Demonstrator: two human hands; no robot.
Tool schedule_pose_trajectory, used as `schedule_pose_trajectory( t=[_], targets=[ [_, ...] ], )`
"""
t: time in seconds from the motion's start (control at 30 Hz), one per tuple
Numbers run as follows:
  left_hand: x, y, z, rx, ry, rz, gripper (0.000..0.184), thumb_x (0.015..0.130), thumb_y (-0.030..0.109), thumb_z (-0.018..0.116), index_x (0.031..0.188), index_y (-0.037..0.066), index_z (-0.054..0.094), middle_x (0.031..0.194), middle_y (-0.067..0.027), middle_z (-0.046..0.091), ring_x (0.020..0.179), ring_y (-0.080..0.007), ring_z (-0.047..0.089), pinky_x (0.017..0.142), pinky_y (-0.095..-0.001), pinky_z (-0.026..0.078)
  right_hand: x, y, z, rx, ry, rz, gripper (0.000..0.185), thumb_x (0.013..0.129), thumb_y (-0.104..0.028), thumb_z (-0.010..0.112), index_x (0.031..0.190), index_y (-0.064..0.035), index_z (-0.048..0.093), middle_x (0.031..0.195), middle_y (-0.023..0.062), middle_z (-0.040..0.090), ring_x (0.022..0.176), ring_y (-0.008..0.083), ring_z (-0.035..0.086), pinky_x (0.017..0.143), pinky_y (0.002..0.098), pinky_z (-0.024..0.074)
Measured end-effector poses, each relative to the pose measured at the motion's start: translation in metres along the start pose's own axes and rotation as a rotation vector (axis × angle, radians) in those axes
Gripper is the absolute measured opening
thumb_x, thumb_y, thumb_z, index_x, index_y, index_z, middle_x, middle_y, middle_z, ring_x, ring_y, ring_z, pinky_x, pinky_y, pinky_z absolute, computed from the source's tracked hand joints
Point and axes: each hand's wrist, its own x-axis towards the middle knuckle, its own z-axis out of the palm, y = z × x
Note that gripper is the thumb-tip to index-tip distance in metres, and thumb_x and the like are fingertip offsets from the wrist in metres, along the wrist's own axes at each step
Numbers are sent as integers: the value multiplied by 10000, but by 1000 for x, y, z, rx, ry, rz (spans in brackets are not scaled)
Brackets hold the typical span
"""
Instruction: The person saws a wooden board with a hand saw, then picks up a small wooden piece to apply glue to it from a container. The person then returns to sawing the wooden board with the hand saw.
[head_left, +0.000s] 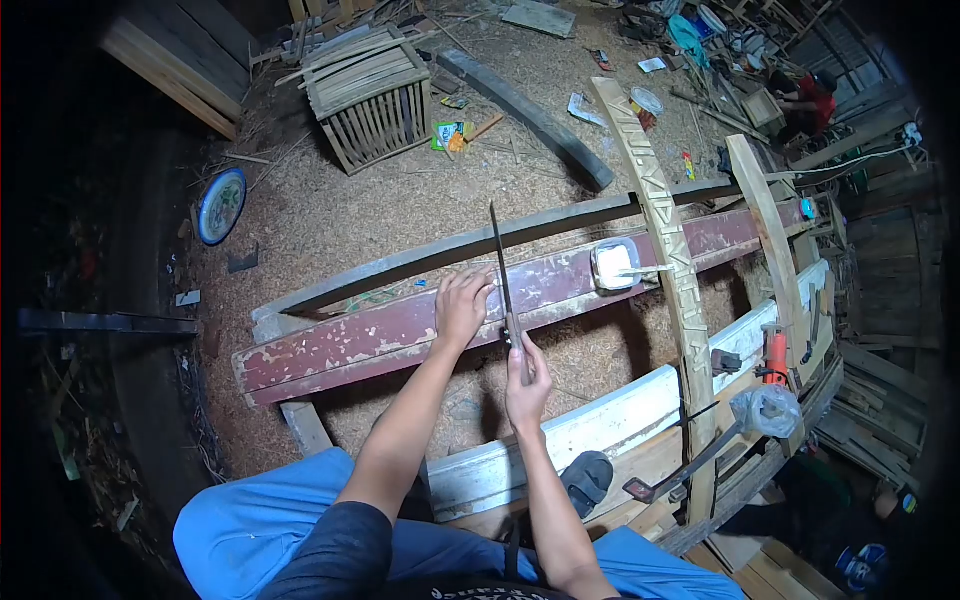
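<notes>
My right hand (528, 385) is closed around the handle of a saw (502, 262). Its long dark blade is seen nearly edge-on, pointing away from me across a maroon-painted plank (350, 345) with flaking paint. Just left of the blade, my left hand (463, 305) bears down on the plank, its fingers bent toward the far edge and the thumb close to the blade; the fingertips are partly hidden. Further right on the plank, a clear tub (615, 265) holds something white, with a stick lying across its rim.
A carved board (665, 225) and a plain curved board (768, 220) cross the planks at right. Nearer me lie a white-painted beam (580, 425) and an orange tool (776, 352). A slatted crate (370, 100) stands on the shavings-covered floor. Other people sit at far right.
</notes>
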Motion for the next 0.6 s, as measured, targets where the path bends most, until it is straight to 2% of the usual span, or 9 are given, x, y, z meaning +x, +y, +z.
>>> schedule_pose_trajectory(
  t=[0.13,0.3,0.37,0.53,0.6],
  targets=[
    [0,-5,3,28,5,-20,191,909,192,677,1056,91,745,1123,-82,749,1140,-274,660,1008,-437,431,12,-4,16,-3,-35,6,360,1016,-125,605,1330,52,607,1236,207,694,1129,263,671,979,373,506],
    [-2,-3,5,41,23,-19,144,887,149,676,994,71,731,1128,-84,747,1129,-269,664,997,-430,436,2,0,19,-119,-23,-54,372,1017,-147,601,1345,28,604,1241,244,688,1132,321,693,969,390,518],
    [-2,-3,5,48,12,-29,133,884,145,677,982,70,728,1126,-84,748,1123,-269,665,994,-428,437,-2,-4,14,-114,-31,33,364,1016,-137,601,1343,22,602,1246,243,685,1157,337,682,980,402,517],
    [-2,-6,10,102,48,25,137,882,129,675,995,78,734,1092,-83,749,1087,-269,669,979,-420,438,1,5,15,-77,-52,2,343,1016,-111,599,1328,29,596,1276,242,669,1197,332,663,1001,405,508],
    [-1,-5,8,92,31,13,142,882,130,675,1001,79,734,1074,-82,748,1080,-270,670,974,-420,438,-5,7,11,-64,-61,36,331,1018,-94,599,1310,60,593,1253,215,673,1147,271,659,998,382,495]
  ],
)
